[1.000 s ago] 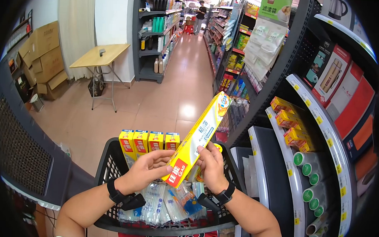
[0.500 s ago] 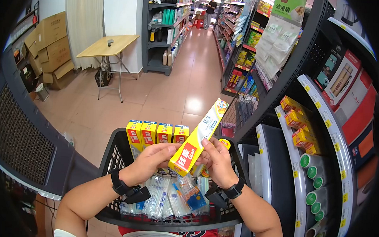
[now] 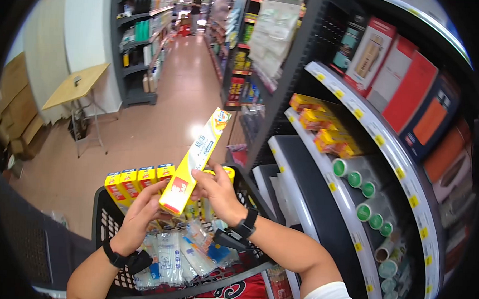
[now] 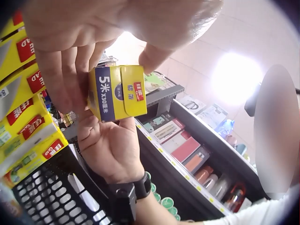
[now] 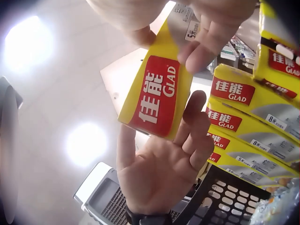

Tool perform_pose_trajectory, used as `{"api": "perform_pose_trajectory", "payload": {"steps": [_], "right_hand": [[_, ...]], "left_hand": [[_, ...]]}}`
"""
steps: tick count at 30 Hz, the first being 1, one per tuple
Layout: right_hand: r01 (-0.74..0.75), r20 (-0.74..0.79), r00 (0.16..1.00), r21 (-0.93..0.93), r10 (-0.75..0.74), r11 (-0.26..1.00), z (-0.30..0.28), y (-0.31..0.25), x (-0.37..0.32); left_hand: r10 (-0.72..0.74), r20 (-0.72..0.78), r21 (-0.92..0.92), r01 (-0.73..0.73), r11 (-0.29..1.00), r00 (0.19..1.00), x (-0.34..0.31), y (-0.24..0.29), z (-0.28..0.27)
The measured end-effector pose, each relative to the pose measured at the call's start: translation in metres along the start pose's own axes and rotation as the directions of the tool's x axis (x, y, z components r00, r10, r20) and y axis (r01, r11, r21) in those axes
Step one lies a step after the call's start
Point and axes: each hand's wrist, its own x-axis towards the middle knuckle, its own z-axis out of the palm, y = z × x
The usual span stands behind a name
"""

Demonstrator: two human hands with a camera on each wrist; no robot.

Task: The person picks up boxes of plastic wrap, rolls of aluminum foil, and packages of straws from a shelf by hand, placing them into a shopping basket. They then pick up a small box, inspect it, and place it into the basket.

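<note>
A long yellow and silver Glad aluminum foil box (image 3: pixel 200 148) is held slanting over the shopping basket (image 3: pixel 97 218), its far end raised. My right hand (image 3: pixel 222 195) grips it near the middle, thumb on the printed face and fingers beneath. At the near end, my left hand (image 3: pixel 142 213) holds the box between thumb and fingers, as the right wrist view shows. The end flap (image 4: pixel 119 91) in the left wrist view reads 5 m x 30 cm. Several similar foil boxes (image 3: pixel 146 175) stand upright in the basket, behind packs in clear plastic (image 3: pixel 170 258).
Curved store shelves on the right carry small yellow boxes (image 3: pixel 322 121), rolls with green ends (image 3: pixel 354 179) and a boxed flask (image 3: pixel 370 56). A folding table (image 3: pixel 75 91) stands at left near cardboard cartons (image 3: pixel 22 100). The tiled aisle (image 3: pixel 179 73) runs ahead, with a person far off.
The head view has turned right, so basket, hands and aisle appear farther left and more shelf shows. Both hands keep hold of the foil box, which stays slanted over the basket.
</note>
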Motion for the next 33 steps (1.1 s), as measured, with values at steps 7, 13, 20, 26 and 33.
{"api": "perform_pose_trajectory", "payload": {"steps": [7,13,20,26,33], "right_hand": [[0.043,-0.165,0.986,0.277,0.004,0.96,-0.02,-0.016,0.017],[0.203,-0.389,0.919,0.326,-0.064,0.923,-0.056,-0.035,0.044],[0.173,-0.607,0.795,0.232,0.003,0.957,-0.142,-0.029,0.073],[0.106,-0.773,0.633,0.147,0.048,0.983,-0.259,-0.029,0.112],[0.034,-0.828,0.56,0.031,0.007,0.999,-0.343,-0.029,0.153]], "left_hand": [[0.017,-0.029,0.088,-0.014,0.996,0.999,0.0,-0.001,-0.001],[0.046,-0.019,0.101,-0.044,0.994,0.999,-0.003,0.003,0.004],[0.053,0.021,0.095,-0.054,0.994,0.998,-0.009,-0.008,0.006],[0.019,-0.001,0.133,-0.019,0.991,1.0,-0.01,-0.009,0.005],[-0.024,0.007,0.265,0.021,0.964,1.0,-0.007,-0.01,0.007]]}}
